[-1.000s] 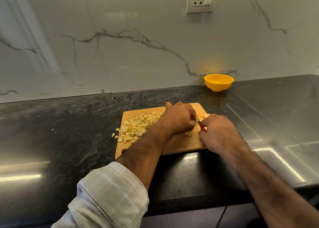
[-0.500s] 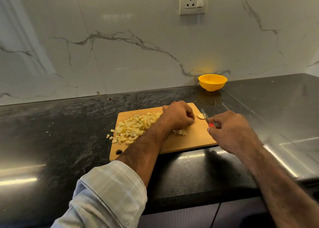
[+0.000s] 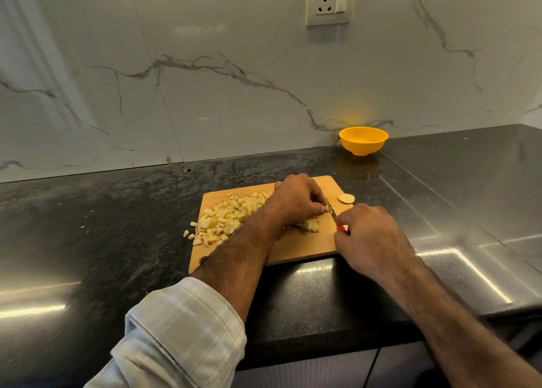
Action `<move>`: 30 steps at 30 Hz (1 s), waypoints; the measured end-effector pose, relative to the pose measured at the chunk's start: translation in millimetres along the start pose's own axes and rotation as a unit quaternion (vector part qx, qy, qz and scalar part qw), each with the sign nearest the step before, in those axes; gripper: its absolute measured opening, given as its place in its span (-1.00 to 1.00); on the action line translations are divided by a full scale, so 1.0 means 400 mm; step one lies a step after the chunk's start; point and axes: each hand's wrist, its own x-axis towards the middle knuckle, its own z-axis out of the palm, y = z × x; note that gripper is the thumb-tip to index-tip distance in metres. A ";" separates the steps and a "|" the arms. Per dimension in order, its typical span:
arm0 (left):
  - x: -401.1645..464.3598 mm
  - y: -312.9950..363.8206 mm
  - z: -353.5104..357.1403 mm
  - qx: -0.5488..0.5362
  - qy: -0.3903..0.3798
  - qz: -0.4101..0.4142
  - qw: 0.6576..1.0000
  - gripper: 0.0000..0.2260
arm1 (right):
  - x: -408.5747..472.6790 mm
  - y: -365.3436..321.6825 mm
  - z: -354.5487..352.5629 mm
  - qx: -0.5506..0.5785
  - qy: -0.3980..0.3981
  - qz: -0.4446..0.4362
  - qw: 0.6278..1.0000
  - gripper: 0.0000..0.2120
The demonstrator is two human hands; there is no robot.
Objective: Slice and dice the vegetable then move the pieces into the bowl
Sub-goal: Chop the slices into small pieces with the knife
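Note:
A wooden cutting board (image 3: 305, 246) lies on the black counter. A heap of pale yellow diced vegetable (image 3: 225, 219) covers its left half, with a few cubes spilled off the left edge. My left hand (image 3: 296, 201) curls over a remaining chunk of vegetable (image 3: 311, 224), holding it down on the board. My right hand (image 3: 366, 238) grips a small red-handled knife (image 3: 333, 213), its blade right beside my left fingertips. One round slice (image 3: 346, 198) rests at the board's right edge. The yellow bowl (image 3: 363, 140) stands by the wall, behind and to the right.
The black stone counter (image 3: 117, 226) runs left and right of the board, with a steel section (image 3: 484, 241) on the right. A marble wall with a power socket (image 3: 330, 1) rises behind. The counter's front edge lies just below my forearms.
My right hand drew the knife away to the right half a second ago, then brought the blade back beside my left fingers. The left hand stayed on the vegetable.

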 end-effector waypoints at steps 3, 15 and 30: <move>0.004 0.002 -0.001 0.006 -0.004 0.002 1.000 -0.96 | 0.011 -0.004 0.011 -0.020 0.016 -0.012 1.000 -0.75; -0.025 -0.002 -0.031 0.125 0.047 0.037 0.990 -0.90 | -0.045 0.017 -0.044 -0.011 0.004 -0.021 1.000 -0.68; -0.041 -0.053 -0.058 0.135 0.210 0.058 0.967 -0.84 | 0.011 0.011 -0.012 0.065 0.092 -0.056 0.992 -0.68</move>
